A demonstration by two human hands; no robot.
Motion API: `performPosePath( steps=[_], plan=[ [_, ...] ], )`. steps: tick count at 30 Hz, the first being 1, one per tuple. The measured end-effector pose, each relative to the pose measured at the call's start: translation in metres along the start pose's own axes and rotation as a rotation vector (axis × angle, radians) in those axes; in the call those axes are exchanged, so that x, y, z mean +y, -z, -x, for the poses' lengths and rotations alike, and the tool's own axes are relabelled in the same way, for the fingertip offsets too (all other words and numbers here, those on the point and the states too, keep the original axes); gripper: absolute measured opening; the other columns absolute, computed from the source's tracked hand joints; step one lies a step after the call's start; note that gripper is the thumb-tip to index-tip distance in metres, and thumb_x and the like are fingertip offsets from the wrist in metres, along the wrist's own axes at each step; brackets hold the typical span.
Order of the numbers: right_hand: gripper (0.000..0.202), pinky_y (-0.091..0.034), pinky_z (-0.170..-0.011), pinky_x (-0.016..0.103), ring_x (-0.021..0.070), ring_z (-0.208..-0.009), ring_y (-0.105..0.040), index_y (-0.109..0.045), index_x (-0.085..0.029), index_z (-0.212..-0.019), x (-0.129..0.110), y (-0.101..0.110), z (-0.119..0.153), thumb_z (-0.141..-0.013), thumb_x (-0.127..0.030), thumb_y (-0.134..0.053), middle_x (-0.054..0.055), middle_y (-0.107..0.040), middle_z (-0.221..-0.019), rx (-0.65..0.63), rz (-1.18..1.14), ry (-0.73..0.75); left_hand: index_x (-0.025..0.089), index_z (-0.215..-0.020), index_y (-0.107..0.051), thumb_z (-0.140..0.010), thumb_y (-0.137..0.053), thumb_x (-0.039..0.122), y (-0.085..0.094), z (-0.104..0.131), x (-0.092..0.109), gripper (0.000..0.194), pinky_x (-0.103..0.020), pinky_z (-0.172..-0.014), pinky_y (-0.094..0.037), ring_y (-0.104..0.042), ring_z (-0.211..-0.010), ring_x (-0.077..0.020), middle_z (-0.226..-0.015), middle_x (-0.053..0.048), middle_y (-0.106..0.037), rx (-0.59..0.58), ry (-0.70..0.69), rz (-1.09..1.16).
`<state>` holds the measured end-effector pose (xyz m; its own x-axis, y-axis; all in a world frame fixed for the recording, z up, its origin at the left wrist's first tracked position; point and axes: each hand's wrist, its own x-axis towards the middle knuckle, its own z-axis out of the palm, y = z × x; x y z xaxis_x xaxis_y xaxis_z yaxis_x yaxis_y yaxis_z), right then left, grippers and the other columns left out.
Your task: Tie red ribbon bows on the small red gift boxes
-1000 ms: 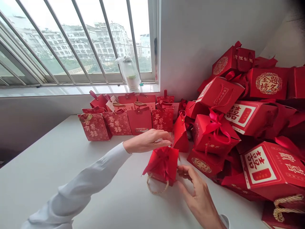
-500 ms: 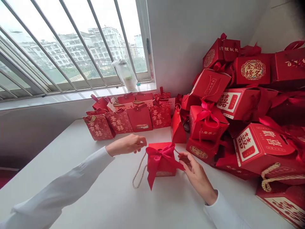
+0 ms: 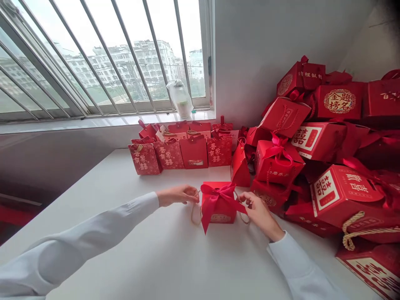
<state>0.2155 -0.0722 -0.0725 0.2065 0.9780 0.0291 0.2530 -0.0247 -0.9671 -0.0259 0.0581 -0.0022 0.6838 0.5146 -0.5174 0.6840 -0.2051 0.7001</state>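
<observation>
While the red box (image 3: 221, 211) is seen upright on the table (image 3: 156, 258), between both hands, its left cord (image 3: 192, 216) appears pinched by the left hand (image 3: 195, 195) and its right cord (image 3: 244, 222) by the right hand (image 3: 242, 197). The ribbon bow (image 3: 218, 193) is tied; cord arrangement is judged unfinished. Its ribbon tails are unevenly spread; no damage is noted on the visible panels.

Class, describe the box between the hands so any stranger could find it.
Find the white table below the barred window. In front of its row of bags, a red box sits between the left hand and right hand. Unlike the piled boxes at right, it sits apart, with a red bow in front and a pale cord loop each side.
</observation>
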Motion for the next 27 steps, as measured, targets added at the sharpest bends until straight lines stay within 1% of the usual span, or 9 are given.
performPosePath(
  steps=[3, 5, 8, 10, 14, 17, 21, 24, 27],
  plan=[
    [0.027, -0.046, -0.078, 0.034, 0.0197, -0.083, -0.056, -0.062, -0.018, -0.082, -0.005, 0.017, 0.013, -0.075, -0.044, -0.062, 0.005, -0.061, -0.087, -0.045, -0.103, -0.055, 0.017, -0.08, -0.053, -0.075, -0.06, 0.051, 0.019, 0.025, 0.0, 0.035, -0.028, -0.079, -0.044, -0.058, -0.092, -0.0174, -0.09, -0.003, -0.064, -0.033, 0.093, 0.083],
    [0.029, -0.048, -0.083, 0.037, 0.0194, -0.084, -0.059, -0.06, -0.018, -0.085, -0.011, 0.029, 0.023, -0.079, -0.047, -0.06, 0.004, -0.061, -0.086, -0.081, -0.286, -0.125, 0.017, -0.08, -0.052, -0.077, -0.06, 0.05, 0.029, 0.046, 0.001, 0.034, -0.03, -0.082, -0.045, -0.06, -0.086, -0.0156, -0.084, -0.002, -0.064, -0.01, 0.14, 0.151],
    [0.021, -0.048, -0.091, 0.036, 0.0165, -0.082, -0.061, -0.06, -0.021, -0.086, -0.03, 0.041, 0.032, -0.078, -0.039, -0.067, 0.0, -0.058, -0.078, -0.077, -0.729, -0.245, 0.017, -0.086, -0.054, -0.074, -0.068, 0.045, 0.035, 0.073, 0.008, 0.033, -0.032, -0.084, -0.048, -0.062, -0.077, -0.014, -0.075, 0.0, -0.062, 0.088, 0.197, 0.301],
    [0.02, -0.049, -0.09, 0.031, 0.0149, -0.083, -0.061, -0.062, -0.023, -0.091, -0.049, 0.043, 0.032, -0.076, -0.033, -0.07, -0.002, -0.059, -0.079, -0.06, -0.842, -0.241, 0.018, -0.097, -0.055, -0.073, -0.071, 0.038, 0.034, 0.086, 0.017, 0.036, -0.033, -0.082, -0.051, -0.064, -0.076, -0.0145, -0.076, 0.0, -0.064, 0.204, 0.183, 0.437],
    [0.023, -0.05, -0.089, 0.026, 0.0152, -0.097, -0.061, -0.063, -0.022, -0.102, -0.092, 0.04, 0.022, -0.08, -0.028, -0.067, 0.002, -0.062, -0.102, -0.18, -0.819, -0.181, 0.017, -0.11, -0.054, -0.075, -0.071, 0.019, 0.027, 0.099, 0.047, 0.039, -0.029, -0.079, -0.056, -0.068, -0.083, -0.0172, -0.093, -0.007, -0.068, 0.435, 0.067, 0.725],
    [0.022, -0.051, -0.09, 0.028, 0.0183, -0.103, -0.059, -0.062, -0.02, -0.105, -0.115, 0.035, 0.014, -0.083, -0.024, -0.063, 0.005, -0.06, -0.112, -0.258, -0.795, -0.118, 0.012, -0.11, -0.055, -0.077, -0.064, 0.007, 0.023, 0.108, 0.069, 0.035, -0.026, -0.076, -0.059, -0.069, -0.088, -0.0217, -0.098, -0.014, -0.069, 0.513, -0.018, 0.831],
    [0.02, -0.054, -0.087, 0.028, 0.0192, -0.104, -0.059, -0.062, -0.019, -0.107, -0.129, 0.031, 0.008, -0.087, -0.021, -0.057, 0.006, -0.059, -0.112, -0.276, -0.783, -0.113, 0.009, -0.113, -0.053, -0.081, -0.058, 0.004, 0.022, 0.123, 0.085, 0.033, -0.031, -0.074, -0.06, -0.069, -0.091, -0.0287, -0.095, -0.016, -0.069, 0.522, -0.111, 0.902],
    [0.019, -0.055, -0.084, 0.029, 0.0194, -0.101, -0.06, -0.062, -0.018, -0.106, -0.134, 0.028, 0.007, -0.09, -0.022, -0.053, 0.006, -0.06, -0.11, -0.228, -0.797, -0.144, 0.01, -0.117, -0.05, -0.083, -0.056, 0.007, 0.022, 0.133, 0.088, 0.035, -0.035, -0.075, -0.06, -0.067, -0.095, -0.0319, -0.101, -0.018, -0.068, 0.517, -0.141, 0.914],
    [0.021, -0.056, -0.082, 0.032, 0.0202, -0.098, -0.061, -0.061, -0.017, -0.106, -0.137, 0.027, 0.005, -0.092, -0.025, -0.048, 0.007, -0.061, -0.105, -0.185, -0.81, -0.165, 0.009, -0.118, -0.048, -0.083, -0.054, 0.006, 0.022, 0.138, 0.087, 0.036, -0.037, -0.077, -0.059, -0.066, -0.097, -0.0317, -0.104, -0.02, -0.066, 0.556, -0.153, 0.91]
  ],
)
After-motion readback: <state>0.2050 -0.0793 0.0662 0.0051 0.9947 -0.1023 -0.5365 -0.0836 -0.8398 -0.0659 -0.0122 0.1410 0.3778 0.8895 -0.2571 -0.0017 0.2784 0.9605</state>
